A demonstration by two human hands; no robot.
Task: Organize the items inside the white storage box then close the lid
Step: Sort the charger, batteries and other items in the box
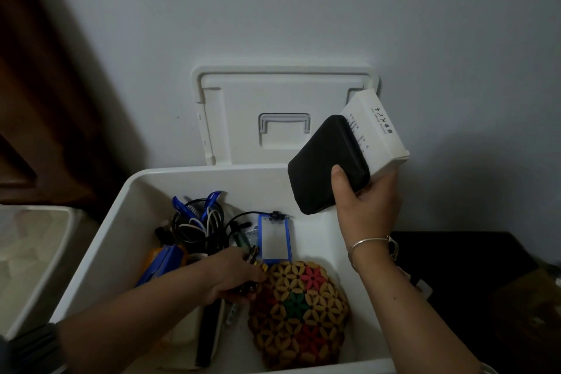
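The right hand [364, 206] is raised over the far right corner of the white plastic storage box [127, 200]. It grasps two things together: a black rounded rectangular case [324, 164] under the thumb, and behind it a white cardboard carton with black printed characters [379, 127]. A thin silver bracelet [368, 241] circles that wrist.

The left hand [233, 276] reaches down inside the box, its fingers curled round a small dark object with yellow bits [263, 266]; what it is cannot be told. Just right of this hand and touching its fingertips lies a round mat of tan, red and green wooden beads in flower patterns [300, 313]. Just beyond the knuckles sits a blue-framed white rectangular item [274, 240], and further beyond, to the left, a tangle of black and white cables [197, 222]. The box's white hinged lid [243, 94] stands open against the wall beyond both hands.
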